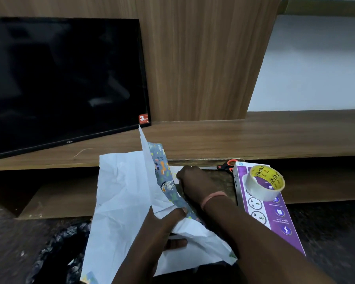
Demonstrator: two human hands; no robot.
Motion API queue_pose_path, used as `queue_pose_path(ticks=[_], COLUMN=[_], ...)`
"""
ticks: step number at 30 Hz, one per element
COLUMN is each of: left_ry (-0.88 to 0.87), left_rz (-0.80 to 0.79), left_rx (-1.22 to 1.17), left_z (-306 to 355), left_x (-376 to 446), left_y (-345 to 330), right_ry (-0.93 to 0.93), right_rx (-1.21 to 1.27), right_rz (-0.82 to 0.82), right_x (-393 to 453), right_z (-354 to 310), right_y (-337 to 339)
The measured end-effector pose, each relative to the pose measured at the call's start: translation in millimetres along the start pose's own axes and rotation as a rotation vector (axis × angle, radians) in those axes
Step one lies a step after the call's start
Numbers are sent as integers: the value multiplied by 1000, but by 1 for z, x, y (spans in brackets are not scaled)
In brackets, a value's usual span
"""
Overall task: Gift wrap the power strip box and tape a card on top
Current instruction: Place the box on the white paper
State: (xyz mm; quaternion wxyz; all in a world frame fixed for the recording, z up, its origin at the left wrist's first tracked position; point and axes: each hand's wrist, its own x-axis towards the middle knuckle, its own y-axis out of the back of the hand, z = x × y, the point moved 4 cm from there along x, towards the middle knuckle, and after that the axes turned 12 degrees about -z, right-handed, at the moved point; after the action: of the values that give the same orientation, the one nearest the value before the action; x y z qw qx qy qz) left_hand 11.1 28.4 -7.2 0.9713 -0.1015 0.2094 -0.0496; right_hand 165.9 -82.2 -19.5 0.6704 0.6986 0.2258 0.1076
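We see a dim, bluish indoor scene with soft, even light and no hard shadows. The television screen is our landmark: it shows only faint, smeared reflections, no sharp glare. Right of it the wood panel is moderately lit and the wall beyond is the brightest area. Below the television the recess under the shelf falls into deep shadow. Straight edges bow toward the frame's borders, and the lower corners are blurred.

Tape roll sits on the box, right of the wrapping paper; scissors behind.
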Motion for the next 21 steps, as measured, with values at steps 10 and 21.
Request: queue_pose_path(ticks=[10,21], left_ry=[1,-47], left_rz=[-9,-72], left_rx=[-9,24], left_z=[-1,0], left_x=[5,8], left_y=[-1,-14], right_ry=[17,-311], right_rx=[36,521], right_rz=[68,631], right_x=[19,-132], right_z=[-1,58], right_y=[1,61])
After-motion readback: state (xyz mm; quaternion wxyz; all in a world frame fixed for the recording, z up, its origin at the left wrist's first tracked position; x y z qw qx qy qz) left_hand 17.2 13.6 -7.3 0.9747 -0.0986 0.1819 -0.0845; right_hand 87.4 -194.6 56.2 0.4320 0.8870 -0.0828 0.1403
